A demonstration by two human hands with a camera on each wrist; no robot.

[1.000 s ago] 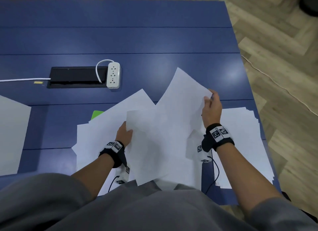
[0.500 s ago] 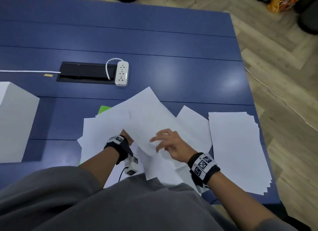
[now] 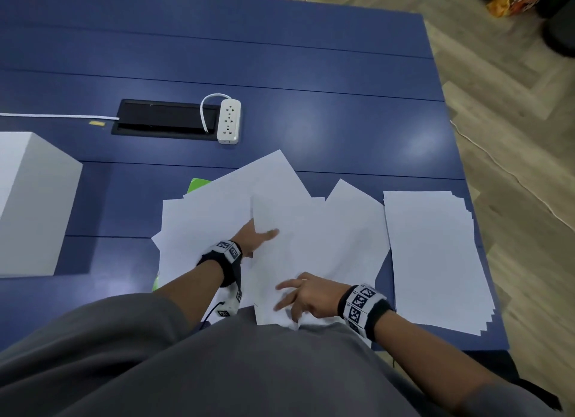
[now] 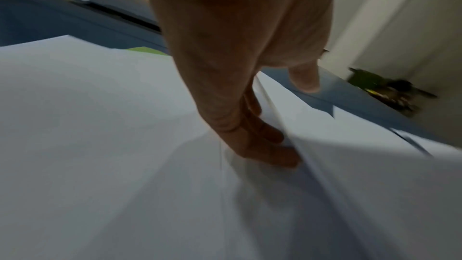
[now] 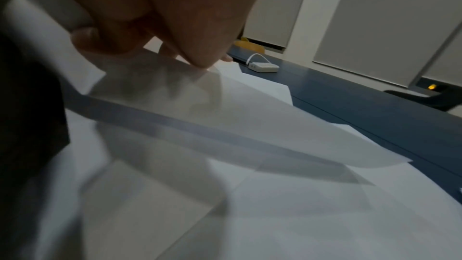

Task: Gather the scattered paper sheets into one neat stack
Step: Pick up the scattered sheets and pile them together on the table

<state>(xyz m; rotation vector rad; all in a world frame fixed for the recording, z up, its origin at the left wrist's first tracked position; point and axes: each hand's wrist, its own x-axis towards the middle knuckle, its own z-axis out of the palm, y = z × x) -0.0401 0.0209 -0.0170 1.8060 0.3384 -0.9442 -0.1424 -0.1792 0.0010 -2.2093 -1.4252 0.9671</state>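
Several white sheets (image 3: 311, 230) lie fanned and overlapping near the front edge of the blue table (image 3: 311, 74). A roughly squared stack of sheets (image 3: 435, 261) lies to their right. My left hand (image 3: 258, 237) has its fingers (image 4: 265, 145) tucked under the left edge of the top sheet (image 4: 350, 165), thumb over it. My right hand (image 3: 289, 301) grips the near edge of the same loose sheets, fingers spread on top. In the right wrist view the fingertips (image 5: 200, 62) press a raised sheet (image 5: 275, 122).
A white box (image 3: 31, 199) stands at the left. A white power strip (image 3: 229, 121) lies beside a black cable hatch (image 3: 165, 119) further back. A green item (image 3: 199, 183) pokes out from under the sheets. The table's right edge runs just past the stack.
My right hand has left the far corner of the lifted sheet and drawn back to the near edge. The sheet has come down onto the pile. My left thumb now lies on it.
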